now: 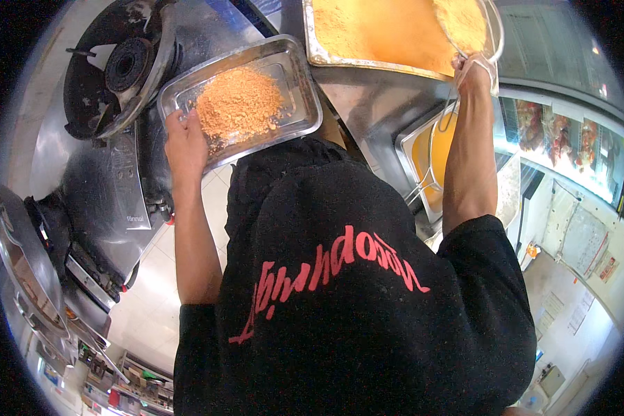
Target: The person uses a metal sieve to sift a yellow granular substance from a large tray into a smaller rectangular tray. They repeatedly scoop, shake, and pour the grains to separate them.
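Observation:
My left hand grips the near left edge of a shallow rectangular metal tray, its thumb and fingers at the rim. A heap of coarse orange-brown crumbs lies in that tray. At the top right, my right hand, in a thin clear plastic glove, is closed around the handle area of a round wire-rimmed sieve. The sieve holds yellow powder and is over the right end of a larger metal tray spread with fine orange-yellow powder.
A gas burner with a wide metal ring stands at upper left on a steel counter. Below the large tray, right, a deep metal container holds something yellow, with a wire utensil across it. A lit glass case stands at far right.

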`<act>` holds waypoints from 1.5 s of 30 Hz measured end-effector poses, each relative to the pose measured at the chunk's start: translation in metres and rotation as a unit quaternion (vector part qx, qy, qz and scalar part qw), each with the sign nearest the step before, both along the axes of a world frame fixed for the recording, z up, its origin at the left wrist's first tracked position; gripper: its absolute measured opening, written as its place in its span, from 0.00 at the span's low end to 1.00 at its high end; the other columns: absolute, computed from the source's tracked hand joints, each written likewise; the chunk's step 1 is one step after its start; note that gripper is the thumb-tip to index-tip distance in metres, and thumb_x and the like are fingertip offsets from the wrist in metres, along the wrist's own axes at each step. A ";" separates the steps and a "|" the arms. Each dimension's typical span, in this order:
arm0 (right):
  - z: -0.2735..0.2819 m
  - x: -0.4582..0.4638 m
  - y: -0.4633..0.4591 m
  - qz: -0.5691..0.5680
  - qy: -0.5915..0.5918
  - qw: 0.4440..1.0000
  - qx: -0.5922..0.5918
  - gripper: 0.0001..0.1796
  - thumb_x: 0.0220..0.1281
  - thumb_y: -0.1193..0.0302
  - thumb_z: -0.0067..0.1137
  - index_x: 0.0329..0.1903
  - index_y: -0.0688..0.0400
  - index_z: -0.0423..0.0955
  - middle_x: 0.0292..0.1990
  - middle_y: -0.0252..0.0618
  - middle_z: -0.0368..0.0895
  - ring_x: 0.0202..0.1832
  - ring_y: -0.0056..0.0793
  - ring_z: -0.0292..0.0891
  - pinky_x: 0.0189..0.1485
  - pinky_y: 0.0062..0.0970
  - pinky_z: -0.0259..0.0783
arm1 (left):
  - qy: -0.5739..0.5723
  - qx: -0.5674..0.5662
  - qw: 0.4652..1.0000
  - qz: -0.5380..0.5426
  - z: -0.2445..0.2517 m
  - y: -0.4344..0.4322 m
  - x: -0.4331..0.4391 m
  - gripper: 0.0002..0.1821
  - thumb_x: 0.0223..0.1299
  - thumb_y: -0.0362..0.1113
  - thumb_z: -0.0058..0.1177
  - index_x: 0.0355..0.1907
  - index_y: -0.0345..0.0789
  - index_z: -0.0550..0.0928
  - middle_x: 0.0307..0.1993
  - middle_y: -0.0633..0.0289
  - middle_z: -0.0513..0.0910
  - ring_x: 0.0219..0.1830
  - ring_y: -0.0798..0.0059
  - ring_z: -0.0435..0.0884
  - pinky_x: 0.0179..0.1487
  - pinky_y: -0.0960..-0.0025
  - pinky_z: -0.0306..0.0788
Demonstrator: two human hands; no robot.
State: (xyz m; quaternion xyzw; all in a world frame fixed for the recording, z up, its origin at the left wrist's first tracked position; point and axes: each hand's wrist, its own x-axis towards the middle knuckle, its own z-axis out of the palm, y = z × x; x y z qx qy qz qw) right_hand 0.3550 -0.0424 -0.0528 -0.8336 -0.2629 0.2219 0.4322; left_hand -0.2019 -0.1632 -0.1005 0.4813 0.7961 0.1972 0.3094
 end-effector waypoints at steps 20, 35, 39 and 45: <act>0.025 -0.022 -0.007 -0.025 0.082 0.995 0.058 0.06 0.69 0.79 0.48 0.35 0.66 0.72 0.26 0.45 0.73 0.24 0.30 0.73 0.23 0.32 0.72 | -0.015 -0.014 1.000 0.008 -0.016 -0.006 -0.009 0.29 0.78 0.54 0.45 0.68 0.32 0.70 0.50 0.39 0.87 0.56 0.39 0.84 0.63 0.49 0.72; 0.014 -0.021 -0.010 -0.017 0.084 0.996 0.030 0.14 0.77 0.69 0.48 0.41 0.67 0.79 0.28 0.46 0.84 0.31 0.38 0.83 0.31 0.34 0.78 | -0.008 -0.011 1.000 0.004 -0.012 -0.009 -0.006 0.28 0.78 0.53 0.46 0.66 0.31 0.71 0.47 0.38 0.87 0.54 0.40 0.85 0.61 0.50 0.74; -0.034 0.054 -0.004 0.034 0.008 0.999 0.042 0.12 0.76 0.71 0.47 0.44 0.67 0.77 0.32 0.48 0.85 0.30 0.37 0.83 0.32 0.35 0.81 | -0.038 -0.036 0.999 0.003 -0.012 -0.004 -0.002 0.29 0.78 0.53 0.46 0.66 0.30 0.71 0.47 0.39 0.87 0.55 0.40 0.85 0.61 0.50 0.74; -0.019 0.021 -0.003 -0.090 0.147 0.975 0.141 0.13 0.71 0.70 0.56 0.31 0.67 0.79 0.28 0.44 0.84 0.28 0.31 0.82 0.30 0.32 0.79 | -0.015 -0.016 1.000 0.001 -0.009 -0.005 -0.002 0.29 0.78 0.53 0.46 0.67 0.31 0.71 0.46 0.39 0.87 0.55 0.40 0.85 0.61 0.49 0.73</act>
